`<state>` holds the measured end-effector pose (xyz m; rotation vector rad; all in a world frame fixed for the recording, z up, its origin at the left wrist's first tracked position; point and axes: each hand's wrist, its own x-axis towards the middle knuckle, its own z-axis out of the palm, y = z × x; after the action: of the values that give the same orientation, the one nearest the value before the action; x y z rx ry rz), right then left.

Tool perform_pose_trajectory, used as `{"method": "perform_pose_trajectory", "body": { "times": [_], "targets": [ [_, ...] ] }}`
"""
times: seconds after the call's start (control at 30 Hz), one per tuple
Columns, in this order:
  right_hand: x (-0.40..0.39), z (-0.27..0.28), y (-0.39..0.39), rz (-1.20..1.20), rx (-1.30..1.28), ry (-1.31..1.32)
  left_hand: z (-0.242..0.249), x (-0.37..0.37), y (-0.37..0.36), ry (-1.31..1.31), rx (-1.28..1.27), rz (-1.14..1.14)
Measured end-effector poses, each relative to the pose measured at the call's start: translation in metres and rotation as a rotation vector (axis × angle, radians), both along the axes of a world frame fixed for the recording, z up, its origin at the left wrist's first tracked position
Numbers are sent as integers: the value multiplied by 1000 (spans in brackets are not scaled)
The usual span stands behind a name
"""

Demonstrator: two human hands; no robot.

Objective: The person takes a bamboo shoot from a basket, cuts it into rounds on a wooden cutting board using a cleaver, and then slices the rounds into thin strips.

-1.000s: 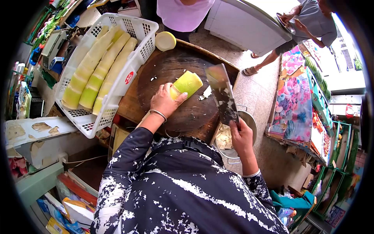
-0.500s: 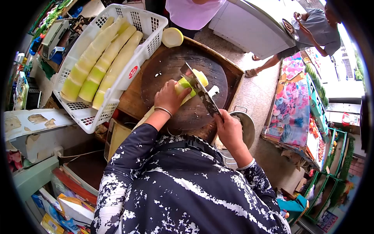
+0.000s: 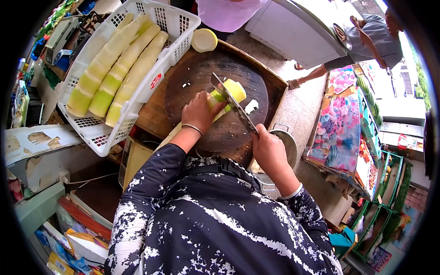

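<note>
On a round dark chopping board (image 3: 183,96) lies a pale green stalk (image 3: 235,90), its rear part running back under my left arm. My left hand (image 3: 200,111) is wrapped round the stalk, just left of the blade. In my right hand (image 3: 271,151) is the handle of a cleaver (image 3: 242,114), its blade slanting across the stalk near the far end. A white scrap (image 3: 251,106) rests on the board to the right of the blade, and small white bits lie at the left.
A white plastic basket (image 3: 184,23) holding several peeled stalks (image 3: 110,87) stands at the upper left. Beside it is a round cut piece (image 3: 204,40). A metal pot (image 3: 290,149) sits right of my right hand. Two people stand beyond the board.
The cleaver blade has tilted a little and sits slightly further left at the stalk. The view has shifted slightly. Both hands keep their grips.
</note>
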<state>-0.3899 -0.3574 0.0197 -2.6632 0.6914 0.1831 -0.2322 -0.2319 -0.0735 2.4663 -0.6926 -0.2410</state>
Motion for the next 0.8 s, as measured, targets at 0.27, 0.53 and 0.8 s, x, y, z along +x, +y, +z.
{"method": "perform_pose_trajectory", "body": {
  "times": [0.27, 0.53, 0.8],
  "targets": [
    [7, 1, -4, 6, 41, -11, -5, -2, -1, -65, 14, -11],
    [-4, -1, 5, 13, -29, -83, -9, -4, -1, -57, -1, -7],
    [-15, -29, 1, 4, -38, -178, -13, 0, 0, -30, 21, -24]
  ]
}}
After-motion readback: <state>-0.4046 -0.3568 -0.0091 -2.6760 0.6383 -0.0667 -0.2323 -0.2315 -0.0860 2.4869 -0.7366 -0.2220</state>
